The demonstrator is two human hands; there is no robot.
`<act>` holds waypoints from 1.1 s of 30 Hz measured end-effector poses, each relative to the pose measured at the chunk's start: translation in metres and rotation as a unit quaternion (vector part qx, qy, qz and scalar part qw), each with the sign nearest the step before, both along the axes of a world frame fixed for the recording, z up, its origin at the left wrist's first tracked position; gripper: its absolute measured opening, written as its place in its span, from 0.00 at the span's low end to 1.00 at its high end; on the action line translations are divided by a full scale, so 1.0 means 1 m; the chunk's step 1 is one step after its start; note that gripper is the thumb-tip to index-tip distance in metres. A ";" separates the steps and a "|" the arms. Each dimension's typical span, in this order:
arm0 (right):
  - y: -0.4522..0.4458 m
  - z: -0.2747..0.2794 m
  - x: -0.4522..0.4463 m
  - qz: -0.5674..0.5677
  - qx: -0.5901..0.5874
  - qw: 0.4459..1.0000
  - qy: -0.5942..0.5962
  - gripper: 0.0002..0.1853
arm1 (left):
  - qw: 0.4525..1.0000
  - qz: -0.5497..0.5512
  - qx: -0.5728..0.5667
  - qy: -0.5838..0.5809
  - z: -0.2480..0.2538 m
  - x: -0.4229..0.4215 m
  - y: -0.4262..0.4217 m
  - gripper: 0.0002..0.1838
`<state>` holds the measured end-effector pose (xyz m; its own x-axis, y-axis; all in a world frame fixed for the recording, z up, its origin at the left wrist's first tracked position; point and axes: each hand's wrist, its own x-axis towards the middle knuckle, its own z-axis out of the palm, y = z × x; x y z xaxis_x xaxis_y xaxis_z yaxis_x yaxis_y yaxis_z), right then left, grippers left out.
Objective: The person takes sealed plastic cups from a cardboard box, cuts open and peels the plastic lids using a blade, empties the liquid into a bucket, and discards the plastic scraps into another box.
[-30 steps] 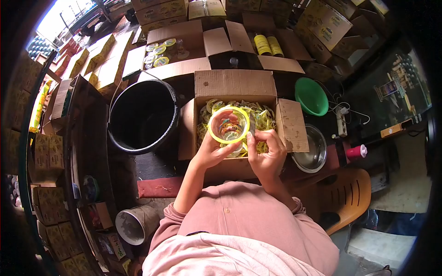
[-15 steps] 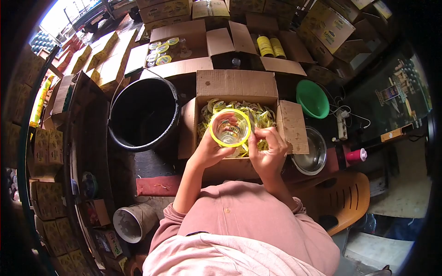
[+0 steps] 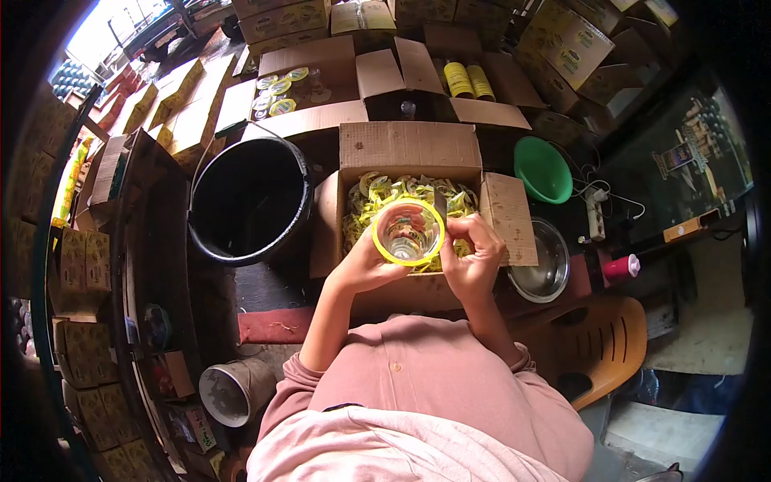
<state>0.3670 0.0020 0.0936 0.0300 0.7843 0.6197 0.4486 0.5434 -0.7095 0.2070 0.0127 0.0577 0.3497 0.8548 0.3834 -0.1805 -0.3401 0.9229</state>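
My left hand (image 3: pixel 365 265) is wrapped round a clear plastic cup (image 3: pixel 399 238) with a bright yellow rim, its open mouth tilted up toward me. At the cup's right side, my right hand (image 3: pixel 475 255) pinches a knife; its short grey blade (image 3: pixel 439 203) points away from me along the rim. The knife's handle is hidden by my fingers. Beneath both hands stands an open cardboard box (image 3: pixel 411 146), holding a heap of yellow and clear plastic scraps (image 3: pixel 384 189).
A black bucket (image 3: pixel 201 210) stands left of the box. On the right are a green basin (image 3: pixel 540 170), a metal bowl (image 3: pixel 554 277), a power strip (image 3: pixel 596 217) and a pink bottle (image 3: pixel 617 268). Farther back, open boxes hold lidded cups (image 3: pixel 283 106) and yellow cup stacks (image 3: pixel 458 80).
The cup has shifted slightly right and down and tilted a little. My right hand stays close beside it, with the blade still at the rim.
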 end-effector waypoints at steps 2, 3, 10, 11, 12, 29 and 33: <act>0.002 0.000 0.000 0.004 0.006 1.000 -0.001 0.05 | 0.999 -0.010 -0.016 -0.028 0.000 0.000 0.001 0.35; 0.001 0.000 0.000 0.005 -0.002 1.000 0.004 0.05 | 0.999 -0.014 -0.024 -0.043 0.001 0.000 0.002 0.35; 0.001 -0.003 0.000 -0.004 0.008 1.000 -0.010 0.05 | 0.999 -0.033 -0.032 -0.010 -0.011 -0.001 0.003 0.41; 0.004 -0.002 0.000 -0.004 0.011 1.000 -0.009 0.06 | 0.999 -0.031 -0.020 -0.022 -0.013 0.000 0.003 0.42; 0.005 -0.002 0.000 0.002 0.015 1.000 -0.007 0.06 | 0.999 -0.030 -0.008 -0.034 -0.016 0.001 0.004 0.43; 0.000 -0.002 -0.012 -0.037 0.011 0.999 -0.015 0.04 | 0.990 0.116 0.012 -0.076 -0.012 0.010 0.004 0.34; -0.002 0.000 -0.013 -0.043 0.007 0.999 -0.020 0.04 | 0.990 0.111 0.005 -0.086 -0.012 0.012 0.003 0.33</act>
<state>0.3542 -0.0002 0.0933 0.0716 0.7713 0.6325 0.5216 0.5115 -0.6829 0.2186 0.0159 0.0460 0.0828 0.8989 0.4302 -0.2538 -0.3984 0.8814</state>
